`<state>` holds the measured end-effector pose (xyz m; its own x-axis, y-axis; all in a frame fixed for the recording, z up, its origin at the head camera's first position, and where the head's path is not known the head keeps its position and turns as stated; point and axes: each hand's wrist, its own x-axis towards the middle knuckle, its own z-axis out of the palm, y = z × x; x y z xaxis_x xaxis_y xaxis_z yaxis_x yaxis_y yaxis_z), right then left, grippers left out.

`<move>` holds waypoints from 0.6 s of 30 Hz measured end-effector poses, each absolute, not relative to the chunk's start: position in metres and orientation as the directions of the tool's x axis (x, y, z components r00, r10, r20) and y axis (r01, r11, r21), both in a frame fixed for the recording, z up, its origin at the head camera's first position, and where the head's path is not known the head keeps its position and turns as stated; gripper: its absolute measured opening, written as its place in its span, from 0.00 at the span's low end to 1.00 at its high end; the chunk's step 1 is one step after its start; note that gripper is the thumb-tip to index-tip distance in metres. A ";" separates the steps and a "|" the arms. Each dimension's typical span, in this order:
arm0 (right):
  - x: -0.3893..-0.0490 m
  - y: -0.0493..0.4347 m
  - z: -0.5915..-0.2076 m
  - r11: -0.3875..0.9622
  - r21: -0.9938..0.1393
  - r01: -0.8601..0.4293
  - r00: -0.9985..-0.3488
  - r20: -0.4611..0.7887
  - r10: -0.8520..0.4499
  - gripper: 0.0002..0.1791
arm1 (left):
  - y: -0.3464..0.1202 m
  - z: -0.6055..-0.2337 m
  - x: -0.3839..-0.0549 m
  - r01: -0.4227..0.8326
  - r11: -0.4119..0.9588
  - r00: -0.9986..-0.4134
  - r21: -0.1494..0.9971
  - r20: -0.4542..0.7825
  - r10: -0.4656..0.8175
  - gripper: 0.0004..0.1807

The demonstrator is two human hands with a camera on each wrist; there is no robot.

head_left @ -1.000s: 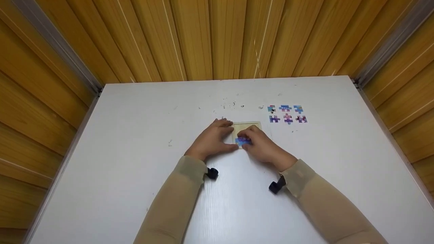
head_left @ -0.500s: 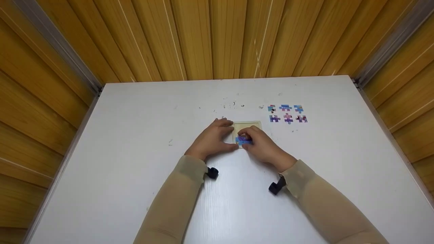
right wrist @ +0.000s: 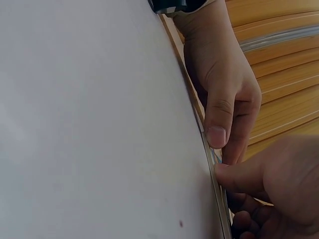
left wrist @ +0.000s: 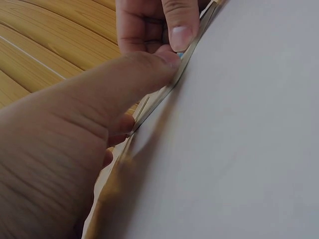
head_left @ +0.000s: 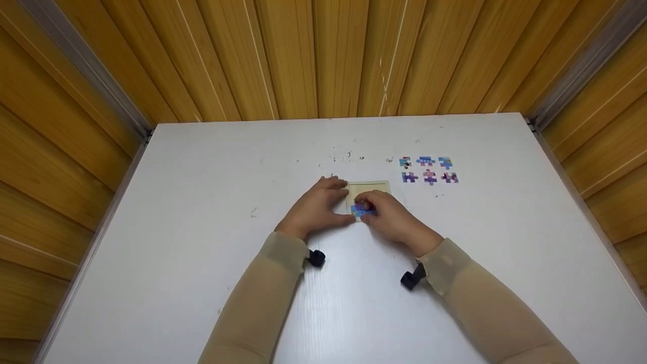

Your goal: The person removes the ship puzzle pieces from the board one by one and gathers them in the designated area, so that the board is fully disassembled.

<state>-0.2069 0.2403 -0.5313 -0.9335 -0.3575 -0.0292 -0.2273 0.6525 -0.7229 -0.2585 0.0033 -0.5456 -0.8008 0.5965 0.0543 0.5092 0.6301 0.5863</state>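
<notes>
A small pale wooden puzzle tray (head_left: 362, 189) lies near the middle of the white table. My left hand (head_left: 319, 206) grips its left side, the thumb at the near corner and the fingers along the far-left edge. In the tray's near part are blue and purple jigsaw pieces (head_left: 357, 211), partly hidden by my right hand (head_left: 392, 217). The right hand's fingers are curled with the thumb at the tray's near edge, pinching a jigsaw piece there. In the left wrist view a sliver of blue shows between the left thumb (left wrist: 149, 67) and the right hand (left wrist: 180, 25).
Several loose jigsaw pieces (head_left: 429, 176) lie in two rows to the right beyond the tray. Dark scuff marks dot the white table (head_left: 212, 172). Yellow wood-patterned panels (head_left: 338, 60) stand behind and at both sides. Small black cameras (head_left: 408, 280) sit on the wrists.
The right hand's fingers shift slightly over the pieces in the tray, the index knuckle dropping a little. The left hand and the loose pieces stay where they were.
</notes>
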 end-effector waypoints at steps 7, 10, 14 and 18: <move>-0.207 0.241 -0.530 0.636 -0.739 -0.224 -0.933 -0.026 -0.359 0.20 | 0.003 -0.544 -0.258 0.501 0.627 -0.801 0.596 0.044 0.598 0.43; -0.207 0.242 -0.530 0.630 -0.746 -0.214 -0.932 -0.036 -0.360 0.20 | 0.003 -0.544 -0.258 0.511 0.625 -0.797 0.591 0.054 0.601 0.43; -0.207 0.242 -0.530 0.648 -0.732 -0.209 -0.932 -0.051 -0.358 0.20 | 0.003 -0.544 -0.258 0.525 0.626 -0.793 0.577 0.064 0.606 0.43; -0.207 0.242 -0.530 0.669 -0.720 -0.183 -0.938 -0.076 -0.338 0.20 | 0.003 -0.544 -0.257 0.518 0.634 -0.796 0.575 0.052 0.603 0.43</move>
